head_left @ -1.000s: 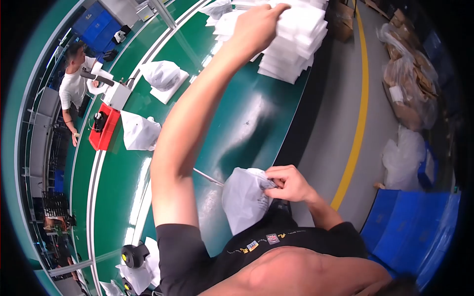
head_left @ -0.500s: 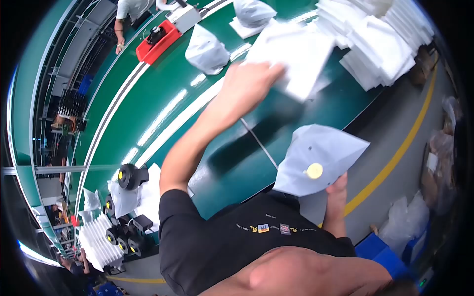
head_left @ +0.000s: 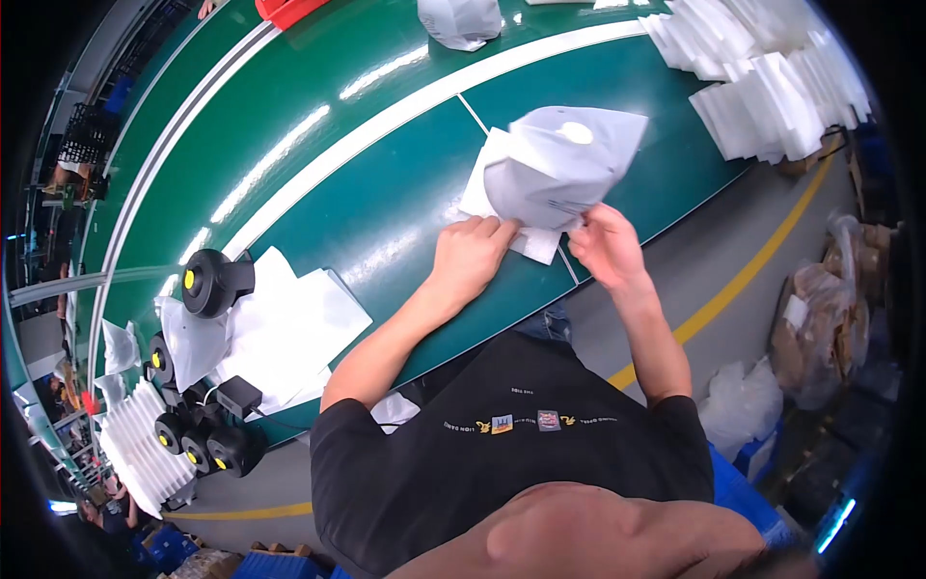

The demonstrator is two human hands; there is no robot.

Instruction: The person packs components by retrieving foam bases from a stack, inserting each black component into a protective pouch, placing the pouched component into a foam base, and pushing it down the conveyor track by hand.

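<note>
A grey-white plastic bag [head_left: 555,179], bulging around something hidden, sits over a white foam sheet [head_left: 475,193] on the green table. A pale round sticker [head_left: 576,133] shows on the bag's upper side. My left hand [head_left: 471,256] has its fingers curled on the near edge of the sheet, beside the bag. At the bag's near right edge, the fingers of my right hand [head_left: 610,246] are bent in and pinch the plastic. Part of the sheet lies hidden under the bag.
Stacked white foam sheets [head_left: 772,96] lie at the back right. Another bagged item [head_left: 461,19] stands at the far side. White sheets [head_left: 289,328], black round devices with yellow stickers [head_left: 204,283] and a black adapter [head_left: 238,396] are at left. The table's near edge [head_left: 666,227] borders the floor.
My right hand has brought the bag from beside the table onto the foam sheet. My left hand has come back from the far right to the sheet's near edge. The view has shifted.
</note>
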